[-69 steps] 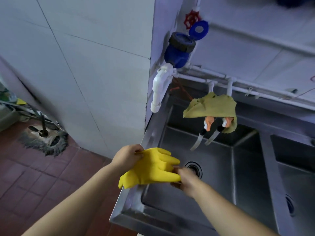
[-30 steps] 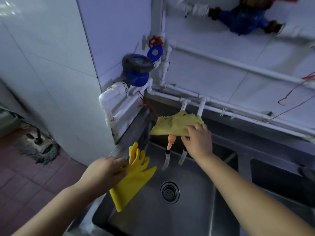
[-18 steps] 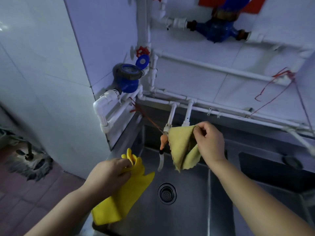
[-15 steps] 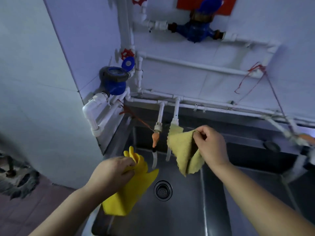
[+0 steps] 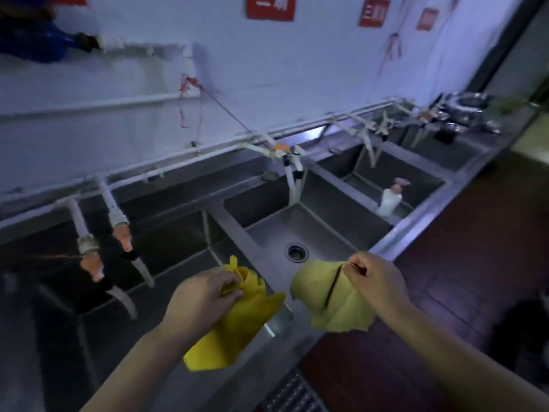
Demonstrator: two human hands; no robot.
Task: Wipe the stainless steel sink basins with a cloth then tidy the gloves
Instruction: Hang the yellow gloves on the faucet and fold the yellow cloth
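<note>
Blurring softens most of the scene, so the wall signs (image 5: 270,7) cannot be read and the clutter at the far right end of the counter is hard to make out. Your left forearm covers the lower part of the left basin (image 5: 178,233), whose drain is out of sight, and your forearms run off the bottom edge. How many gloves (image 5: 234,319) you hold cannot be told: they show as one bunched bright yellow mass, with a few fingertips poking up above your left hand (image 5: 202,295).

That hand grips the gloves in a curled fist, and they hang down over the sink's front rim, at the divider between the left and middle basins. Your right hand (image 5: 377,281) pinches the cloth (image 5: 332,301) by its top edge between thumb and fingers. The cloth is a paler, duller yellow, limp, with a ragged lower edge and one dark crease down its middle; it hangs in the air over the front rim of the middle basin (image 5: 303,230), not touching the steel. Your two hands are apart, with the gloves and cloth just beside each other between them.

You can count three basins in a row, one drain (image 5: 297,251) visible in the middle one, one white pump bottle (image 5: 389,200) standing in the right basin (image 5: 395,185), two taps (image 5: 101,242) over the left basin, and three red signs on the wall.
</note>
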